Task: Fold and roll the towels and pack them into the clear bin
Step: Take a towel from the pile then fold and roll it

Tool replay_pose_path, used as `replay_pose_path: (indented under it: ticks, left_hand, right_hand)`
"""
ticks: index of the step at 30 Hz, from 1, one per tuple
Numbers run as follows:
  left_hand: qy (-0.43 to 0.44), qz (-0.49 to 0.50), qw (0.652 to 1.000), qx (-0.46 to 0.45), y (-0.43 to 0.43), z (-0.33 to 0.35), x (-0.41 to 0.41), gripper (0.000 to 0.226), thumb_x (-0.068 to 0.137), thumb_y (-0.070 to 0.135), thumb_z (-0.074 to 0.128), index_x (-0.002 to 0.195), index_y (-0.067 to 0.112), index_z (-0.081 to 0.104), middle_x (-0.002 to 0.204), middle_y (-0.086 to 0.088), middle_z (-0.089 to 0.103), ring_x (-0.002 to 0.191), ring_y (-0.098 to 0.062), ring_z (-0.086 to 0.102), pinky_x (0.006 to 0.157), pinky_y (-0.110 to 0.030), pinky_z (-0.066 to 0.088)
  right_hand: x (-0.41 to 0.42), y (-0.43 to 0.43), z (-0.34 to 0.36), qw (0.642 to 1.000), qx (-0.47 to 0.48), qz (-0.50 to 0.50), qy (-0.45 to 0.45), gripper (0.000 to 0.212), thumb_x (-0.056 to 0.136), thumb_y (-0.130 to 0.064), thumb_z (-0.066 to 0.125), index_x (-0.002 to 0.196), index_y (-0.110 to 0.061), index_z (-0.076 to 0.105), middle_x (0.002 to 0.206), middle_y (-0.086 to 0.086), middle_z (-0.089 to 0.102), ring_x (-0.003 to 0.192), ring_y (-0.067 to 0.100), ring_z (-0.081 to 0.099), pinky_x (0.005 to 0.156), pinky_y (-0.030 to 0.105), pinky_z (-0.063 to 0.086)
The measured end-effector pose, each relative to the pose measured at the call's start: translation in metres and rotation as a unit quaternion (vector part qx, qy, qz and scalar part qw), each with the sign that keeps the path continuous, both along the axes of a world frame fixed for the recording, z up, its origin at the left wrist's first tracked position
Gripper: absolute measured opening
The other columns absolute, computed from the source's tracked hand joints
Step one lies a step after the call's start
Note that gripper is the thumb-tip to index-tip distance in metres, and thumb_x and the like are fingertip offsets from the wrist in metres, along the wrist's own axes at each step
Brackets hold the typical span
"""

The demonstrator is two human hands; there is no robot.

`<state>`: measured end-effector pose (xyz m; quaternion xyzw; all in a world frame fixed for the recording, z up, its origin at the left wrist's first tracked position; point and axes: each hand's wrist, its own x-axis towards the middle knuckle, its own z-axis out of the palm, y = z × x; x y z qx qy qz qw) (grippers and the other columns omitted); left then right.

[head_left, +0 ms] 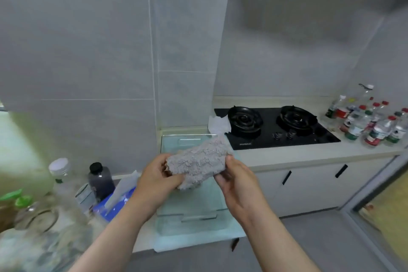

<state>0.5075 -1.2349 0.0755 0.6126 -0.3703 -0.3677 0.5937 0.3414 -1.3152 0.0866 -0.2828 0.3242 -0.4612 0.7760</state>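
Left hand [159, 174] and right hand [236, 181] over clear bin [194, 216], apart, each gripping one end of rolled grey towel [198, 161]. Towel above bin, not yet inside. End grips probably stop roll unwinding before packing.

In the middle we see a light grey, slightly pink towel [198, 163] and a clear bin [189, 216] with a pale green tint. At the right we see a black stove [278, 127] and bottles [375, 126] with red and green caps. At the lower left we see a dark bottle [100, 180] with a black cap, a blue pack [114, 202] and green lids [22, 201].
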Motion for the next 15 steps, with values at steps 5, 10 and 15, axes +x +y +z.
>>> replay_pose_path:
  ticks: [5, 10, 15]
  left_hand:
    - [-0.064, 0.059, 0.996, 0.01, -0.085, -0.022, -0.006, 0.029, 0.063, 0.011, 0.073, 0.086, 0.013, 0.055, 0.071, 0.0, 0.059, 0.058, -0.006, 0.051, 0.051, -0.018, 0.041]
    - [-0.124, -0.059, 0.986, 0.09, -0.151, -0.061, -0.008, 0.022, 0.074, 0.011, 0.071, 0.089, 0.018, 0.056, 0.074, 0.004, 0.062, 0.063, -0.012, 0.056, 0.061, -0.029, 0.049]
    - [-0.474, -0.268, 0.821, 0.172, -0.188, -0.121, 0.025, 0.032, 0.092, 0.021, 0.045, 0.121, 0.02, 0.059, 0.121, 0.016, 0.054, 0.117, -0.007, 0.048, 0.099, -0.013, 0.031]
  right_hand:
    - [0.029, -0.1, -0.024, 0.996, 0.07, 0.02, -0.047, 0.026, 0.097, -0.005, 0.049, 0.119, 0.003, 0.061, 0.111, 0.017, 0.071, 0.102, 0.024, 0.068, 0.088, 0.036, 0.056]
    - [0.049, -0.182, -0.043, 0.995, 0.087, -0.013, 0.042, 0.019, 0.1, -0.023, 0.051, 0.109, -0.012, 0.064, 0.101, 0.011, 0.073, 0.095, 0.028, 0.069, 0.078, 0.039, 0.056]
    - [0.035, -0.241, -0.065, 0.937, -0.026, -0.083, 0.337, 0.038, 0.096, -0.033, 0.049, 0.061, -0.022, 0.036, 0.059, -0.002, 0.038, 0.055, 0.016, 0.037, 0.051, 0.026, 0.033]
